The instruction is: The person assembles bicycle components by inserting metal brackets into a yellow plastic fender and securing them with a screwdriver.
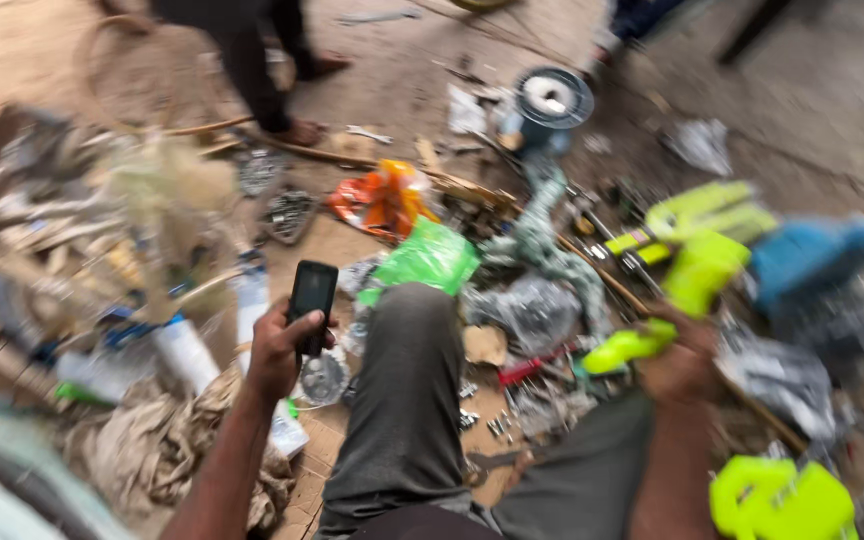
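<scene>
My left hand [280, 345] grips a black phone [311, 298], held upright beside my raised knee in dark grey trousers [407, 390]. My right hand [680, 362] is closed around the handle of a bright yellow-green power tool [687, 285], which is blurred with motion. A blue tool body [812, 255] lies just to the right of it. The ground between the hands is littered with small metal parts.
A green plastic bag [432, 255] and an orange bag [387, 198] lie ahead. A round spool [552, 98] sits farther back. Rags [167, 450] and white tubes [187, 350] lie at left. Another person's legs [262, 70] stand at the top. More yellow-green gear [777, 498] sits bottom right.
</scene>
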